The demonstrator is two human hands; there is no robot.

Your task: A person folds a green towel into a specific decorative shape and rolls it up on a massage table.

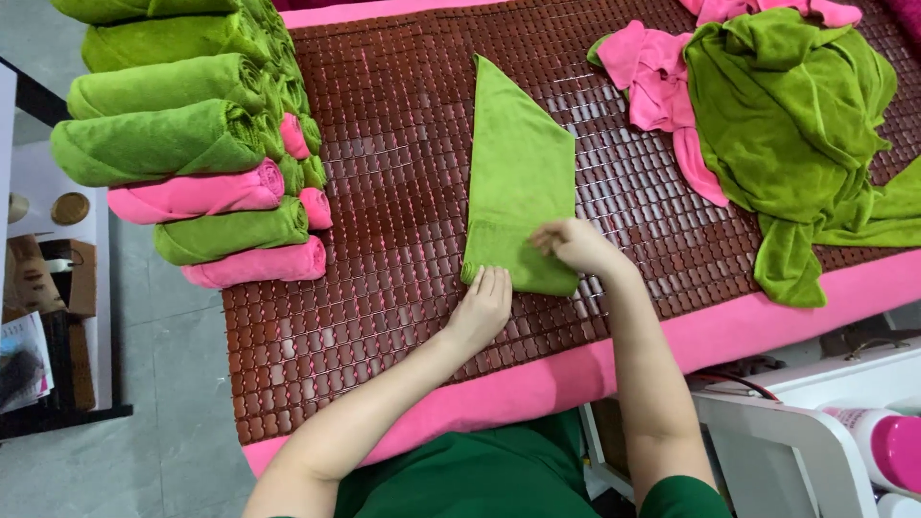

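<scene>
Head view: two hands, left hand; right hand; one folded green towel.

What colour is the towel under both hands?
Green; the towel shows in the head view, folded to a point.

At the far left edge we see a brown cardboard box standing on the floor beside the bed, and just below it a flat stack of printed paper packets, pale with dark markings. Above these, two round tan lids or discs lie on a white surface. At the bottom right corner we make out a white bottle with a pink label, lying on its side on a white stand.
</scene>
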